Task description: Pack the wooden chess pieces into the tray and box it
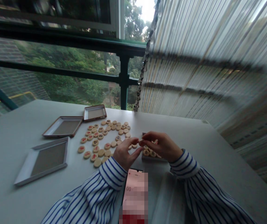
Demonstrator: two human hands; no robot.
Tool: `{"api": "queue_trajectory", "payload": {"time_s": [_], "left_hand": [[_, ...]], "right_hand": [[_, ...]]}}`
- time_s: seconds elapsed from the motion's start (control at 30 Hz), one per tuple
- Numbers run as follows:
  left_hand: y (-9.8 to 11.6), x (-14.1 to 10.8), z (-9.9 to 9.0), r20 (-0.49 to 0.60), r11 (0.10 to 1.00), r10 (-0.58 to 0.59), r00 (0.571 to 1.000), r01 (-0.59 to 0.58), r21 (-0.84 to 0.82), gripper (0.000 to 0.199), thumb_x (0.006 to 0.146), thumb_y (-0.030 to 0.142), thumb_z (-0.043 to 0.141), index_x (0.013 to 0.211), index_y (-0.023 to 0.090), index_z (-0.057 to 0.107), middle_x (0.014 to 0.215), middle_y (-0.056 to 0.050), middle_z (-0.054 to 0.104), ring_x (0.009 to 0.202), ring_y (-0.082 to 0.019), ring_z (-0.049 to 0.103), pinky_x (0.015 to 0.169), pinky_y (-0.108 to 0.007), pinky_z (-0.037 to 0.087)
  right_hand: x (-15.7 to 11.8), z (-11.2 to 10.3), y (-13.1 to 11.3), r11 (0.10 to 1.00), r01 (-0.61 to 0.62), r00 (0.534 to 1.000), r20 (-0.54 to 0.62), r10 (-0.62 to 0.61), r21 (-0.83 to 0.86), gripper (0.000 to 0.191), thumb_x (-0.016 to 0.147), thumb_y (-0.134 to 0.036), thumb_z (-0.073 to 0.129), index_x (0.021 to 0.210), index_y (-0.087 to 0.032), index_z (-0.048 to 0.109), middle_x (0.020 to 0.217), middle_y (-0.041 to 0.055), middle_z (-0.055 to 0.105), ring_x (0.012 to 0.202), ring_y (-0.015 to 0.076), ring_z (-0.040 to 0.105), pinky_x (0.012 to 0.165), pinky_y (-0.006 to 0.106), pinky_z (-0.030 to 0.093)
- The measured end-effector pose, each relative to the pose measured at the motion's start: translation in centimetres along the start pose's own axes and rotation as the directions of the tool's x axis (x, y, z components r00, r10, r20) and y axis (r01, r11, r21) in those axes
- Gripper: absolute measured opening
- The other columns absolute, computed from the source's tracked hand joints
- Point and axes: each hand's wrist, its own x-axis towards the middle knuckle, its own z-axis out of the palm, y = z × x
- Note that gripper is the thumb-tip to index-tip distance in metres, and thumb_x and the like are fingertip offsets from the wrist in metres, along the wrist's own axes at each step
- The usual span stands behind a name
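Note:
Many round wooden pieces, some with red or dark characters and some blank side up, lie loose on the white table; one red-marked piece is near my left hand. A small box at the right holds several pieces with dark characters. Over the box's left part, my right hand pinches a small round piece between thumb and fingers. My left hand is just left of it, thumb and forefinger apart, with nothing visible between them.
Three shallow trays or lids, one large, one middle and one small, lie at the left. A phone lies in front of me. A string curtain hangs at the right, beyond the table.

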Motion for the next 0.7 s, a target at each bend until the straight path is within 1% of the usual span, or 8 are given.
{"api": "queue_trajectory", "payload": {"time_s": [0.07,0.13,0.3,0.47,0.57,0.7], "left_hand": [[0.15,-0.03,0.09,0.037,0.987,-0.107,0.994,0.111,-0.114,0.026,0.072,0.028,0.059,0.094,0.015,0.056,0.079,-0.005,0.065,0.069,-0.013,0.062,0.063,-0.026,0.051],[0.28,-0.01,0.15,0.063,0.960,-0.190,0.980,0.199,-0.198,0.024,0.072,0.028,0.059,0.093,0.015,0.057,0.077,-0.004,0.066,0.068,-0.013,0.062,0.061,-0.024,0.051],[0.02,0.03,0.25,0.108,0.881,-0.321,0.941,0.338,-0.331,0.023,0.070,0.030,0.062,0.087,0.015,0.060,0.076,-0.005,0.067,0.069,-0.015,0.064,0.064,-0.026,0.052],[-0.31,0.10,0.33,0.144,0.807,-0.376,0.915,0.400,-0.435,0.024,0.069,0.032,0.062,0.083,0.013,0.061,0.075,-0.007,0.067,0.069,-0.016,0.064,0.066,-0.028,0.051],[-0.14,0.22,0.26,0.139,0.775,-0.413,0.900,0.427,-0.465,0.023,0.067,0.031,0.064,0.079,0.012,0.062,0.071,-0.006,0.067,0.066,-0.016,0.063,0.063,-0.026,0.051],[0.01,0.27,0.18,0.148,0.750,-0.429,0.891,0.443,-0.491,0.022,0.067,0.030,0.063,0.081,0.012,0.065,0.073,-0.007,0.068,0.067,-0.016,0.063,0.064,-0.026,0.051]], "right_hand": [[0.02,0.05,0.06,1.000,0.001,1.000,-0.018,0.000,0.012,0.016,0.076,-0.028,0.055,0.086,-0.017,0.062,0.076,0.0025,0.067,0.070,0.0118,0.059,0.066,0.024,0.044],[0.04,0.11,0.11,1.000,0.010,1.000,-0.028,-0.009,0.021,0.017,0.076,-0.030,0.056,0.086,-0.017,0.061,0.077,0.0027,0.067,0.070,0.0121,0.059,0.066,0.024,0.045],[0.04,0.15,0.01,0.999,0.026,1.000,-0.018,-0.025,0.034,0.019,0.076,-0.029,0.055,0.089,-0.016,0.061,0.079,0.0038,0.067,0.072,0.0124,0.061,0.066,0.024,0.046],[-0.04,0.01,-0.31,0.998,0.019,1.000,0.016,-0.020,0.058,0.019,0.077,-0.029,0.054,0.089,-0.015,0.060,0.080,0.0048,0.067,0.074,0.0129,0.061,0.066,0.024,0.047],[-0.06,-0.04,-0.45,0.998,0.004,0.999,0.047,-0.006,0.060,0.018,0.077,-0.028,0.054,0.088,-0.015,0.060,0.078,0.0049,0.067,0.072,0.0128,0.061,0.066,0.025,0.047],[-0.05,-0.14,-0.54,0.999,-0.002,0.997,0.073,-0.001,0.041,0.018,0.079,-0.028,0.052,0.089,-0.015,0.060,0.078,0.0049,0.067,0.071,0.0125,0.061,0.065,0.025,0.047]]}}
